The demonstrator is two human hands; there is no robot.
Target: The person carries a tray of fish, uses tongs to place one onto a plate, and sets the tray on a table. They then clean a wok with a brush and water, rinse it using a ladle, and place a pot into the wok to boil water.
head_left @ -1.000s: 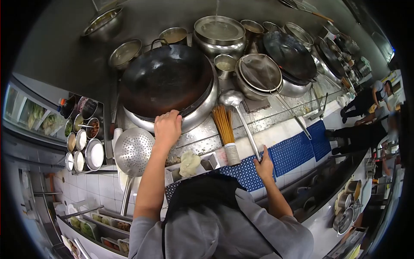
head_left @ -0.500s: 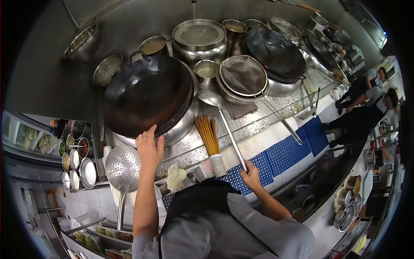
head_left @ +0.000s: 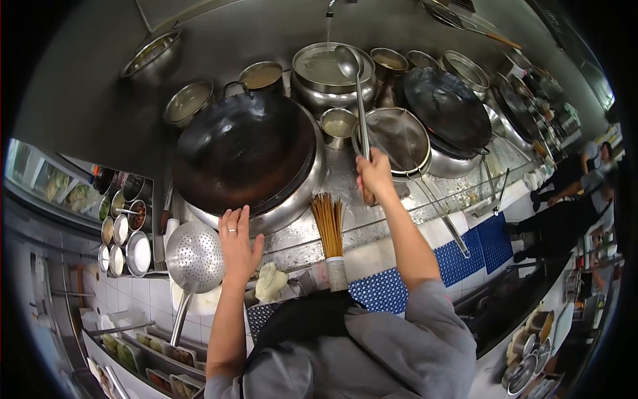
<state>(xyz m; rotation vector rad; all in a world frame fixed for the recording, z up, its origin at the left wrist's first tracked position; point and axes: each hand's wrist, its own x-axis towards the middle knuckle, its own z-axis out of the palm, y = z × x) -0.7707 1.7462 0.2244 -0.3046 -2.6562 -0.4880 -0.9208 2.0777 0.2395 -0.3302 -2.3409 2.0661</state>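
Observation:
My right hand point(head_left: 376, 175) grips the handle of a steel ladle point(head_left: 361, 100). The ladle's bowl is over the right part of the wide water pot point(head_left: 312, 66), into which a tap point(head_left: 330, 9) runs. My left hand point(head_left: 240, 243) lies with fingers stretched at the near rim of a large dark wok point(head_left: 242, 153). Just left of that hand is a perforated skimmer point(head_left: 195, 256). A bamboo brush point(head_left: 328, 229) stands between my arms, bristles up. Right of the ladle handle, a mesh strainer point(head_left: 399, 139) rests on a pot.
A second wok point(head_left: 445, 110) sits farther right. Behind the large wok are small pots point(head_left: 261, 76). Seasoning bowls point(head_left: 138, 253) stand at the left, and a crumpled cloth point(head_left: 270, 282) lies at the front edge. Other people point(head_left: 565, 199) stand at the far right.
My right hand has lifted the ladle from the counter beside the wok and carried it forward to the water pot. My left hand stays by the wok's near rim. The view has shifted slightly.

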